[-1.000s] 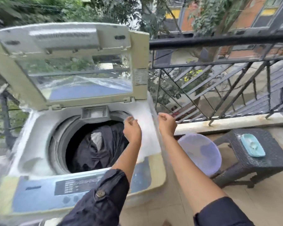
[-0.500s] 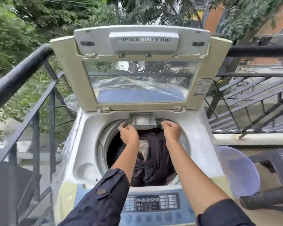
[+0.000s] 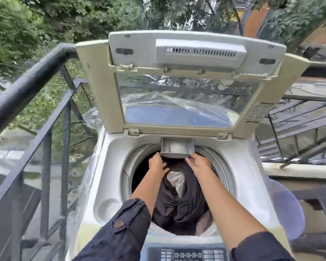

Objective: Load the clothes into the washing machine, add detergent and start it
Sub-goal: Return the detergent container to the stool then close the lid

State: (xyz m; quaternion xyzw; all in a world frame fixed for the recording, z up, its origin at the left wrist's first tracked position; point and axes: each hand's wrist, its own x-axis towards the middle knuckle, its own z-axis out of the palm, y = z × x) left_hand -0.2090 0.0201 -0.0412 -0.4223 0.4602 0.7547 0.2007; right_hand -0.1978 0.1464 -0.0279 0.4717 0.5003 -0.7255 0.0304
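The washing machine (image 3: 241,185) is seen in the middle of the frame with its lid (image 3: 196,51) raised upright. Loading is judged done: dark clothes (image 3: 179,200) are heaped in the drum, just below centre. The detergent drawer (image 3: 177,147) is stood out over the drum's far rim. No detergent can be made out in it, so that step is judged begun but not finished. The left hand (image 3: 157,164) is laid at the drawer's left front corner and the right hand (image 3: 199,164) at its right front corner. The fingertips are hidden under the lip, so it cannot be told whether the drawer is gripped or only touched. The control panel (image 3: 186,254), at the bottom edge, is untouched; closing the lid and starting are left
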